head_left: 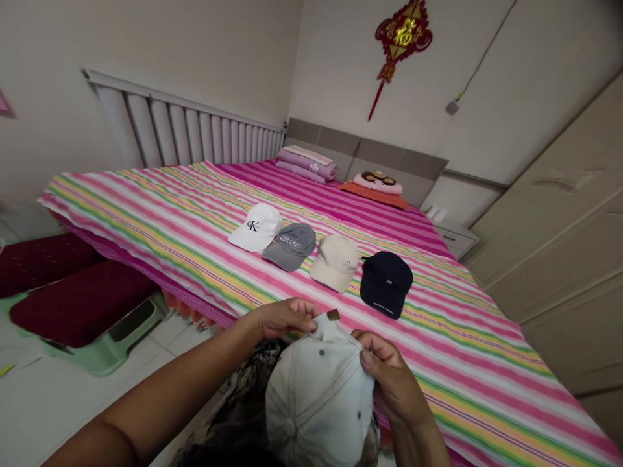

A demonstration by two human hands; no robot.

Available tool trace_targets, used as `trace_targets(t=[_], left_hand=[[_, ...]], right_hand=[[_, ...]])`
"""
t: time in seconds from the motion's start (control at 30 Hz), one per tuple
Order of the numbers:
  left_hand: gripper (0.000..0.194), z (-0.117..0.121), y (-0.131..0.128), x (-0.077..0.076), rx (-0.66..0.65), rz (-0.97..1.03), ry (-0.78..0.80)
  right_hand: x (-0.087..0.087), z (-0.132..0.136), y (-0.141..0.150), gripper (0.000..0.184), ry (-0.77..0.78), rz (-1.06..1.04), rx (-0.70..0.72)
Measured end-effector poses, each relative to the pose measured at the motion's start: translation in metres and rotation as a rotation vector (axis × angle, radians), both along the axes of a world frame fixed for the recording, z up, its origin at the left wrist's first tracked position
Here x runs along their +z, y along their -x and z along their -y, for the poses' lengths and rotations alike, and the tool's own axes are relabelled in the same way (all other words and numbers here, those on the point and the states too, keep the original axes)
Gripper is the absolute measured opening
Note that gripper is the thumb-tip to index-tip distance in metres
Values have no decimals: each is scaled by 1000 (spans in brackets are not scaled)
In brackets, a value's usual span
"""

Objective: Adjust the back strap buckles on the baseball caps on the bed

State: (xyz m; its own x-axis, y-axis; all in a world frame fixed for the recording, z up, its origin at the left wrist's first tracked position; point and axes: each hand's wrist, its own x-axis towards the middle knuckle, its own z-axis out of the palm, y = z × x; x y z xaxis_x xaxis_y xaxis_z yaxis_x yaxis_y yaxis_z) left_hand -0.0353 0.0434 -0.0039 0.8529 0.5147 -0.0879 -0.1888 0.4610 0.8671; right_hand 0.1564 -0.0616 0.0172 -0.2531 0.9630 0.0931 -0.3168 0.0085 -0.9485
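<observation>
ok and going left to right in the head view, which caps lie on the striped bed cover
White cap with dark lettering → grey cap with light script → beige cap → navy cap

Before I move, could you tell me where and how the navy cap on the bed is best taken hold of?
I would pinch the navy cap by its brim from the near side, thumb above and fingers below: that thin part points toward you, with the rounded crown behind. The right hand looks closer, though it is holding the pale cap.
</observation>
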Motion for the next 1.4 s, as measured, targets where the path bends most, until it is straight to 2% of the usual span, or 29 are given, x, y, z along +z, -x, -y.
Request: trace_targets(t=[0.17, 0.33, 0.43, 0.57, 0.77, 0.97, 1.2, 1.3, 1.4], left_hand=[[26, -2, 0, -3, -68, -70, 3], [26, -3, -4, 6, 26, 65, 85], [25, -3, -7, 14, 46, 79, 130], [21, -3, -10, 18, 0, 87, 161], [20, -6, -6, 9, -123, 110, 228], [24, -6, 3, 7, -186, 15, 147], [25, -3, 1, 8, -117, 5, 112], [24, -2, -1, 1, -75, 42, 137], [28, 2, 0, -13, -67, 41, 145]], right_hand=[[1, -2, 1, 21, 89, -44, -4], [0, -6, -5, 32, 208, 70, -36], [-2, -6, -7, 29, 279, 83, 43], [-5, -3, -4, 32, 286, 35, 213], [-7, 0, -5, 25, 249, -43, 226], [-4, 2, -10, 26, 235, 2, 220], [-1, 5, -11, 23, 250, -18, 179], [-2, 4, -10, 21, 245, -56, 141], [-1, 3, -7, 21, 267, -100, 93]])
